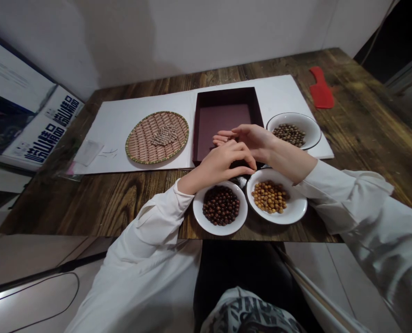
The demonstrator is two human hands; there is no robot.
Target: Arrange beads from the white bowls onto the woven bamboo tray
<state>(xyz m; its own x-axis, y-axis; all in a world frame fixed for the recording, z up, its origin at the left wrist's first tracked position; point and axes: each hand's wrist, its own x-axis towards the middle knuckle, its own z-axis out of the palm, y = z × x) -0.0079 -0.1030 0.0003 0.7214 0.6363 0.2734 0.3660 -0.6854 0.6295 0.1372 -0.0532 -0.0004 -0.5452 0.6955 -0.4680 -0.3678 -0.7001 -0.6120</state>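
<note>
Well, my left hand (223, 162) curls just above the bowl of dark beads (219, 230), and my right hand (252, 141) hangs loosely over the maroon box (226, 95); I can't tell if either holds a bead. A dragged sleeve (334, 194) could tip the bowl of golden beads (296, 208).

3 bead bowls (298, 206), 1 woven tray (187, 134), 1 box (226, 95).

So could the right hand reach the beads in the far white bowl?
Probably yes: the right hand sits beside that white bowl, and nothing stands between them.
</note>
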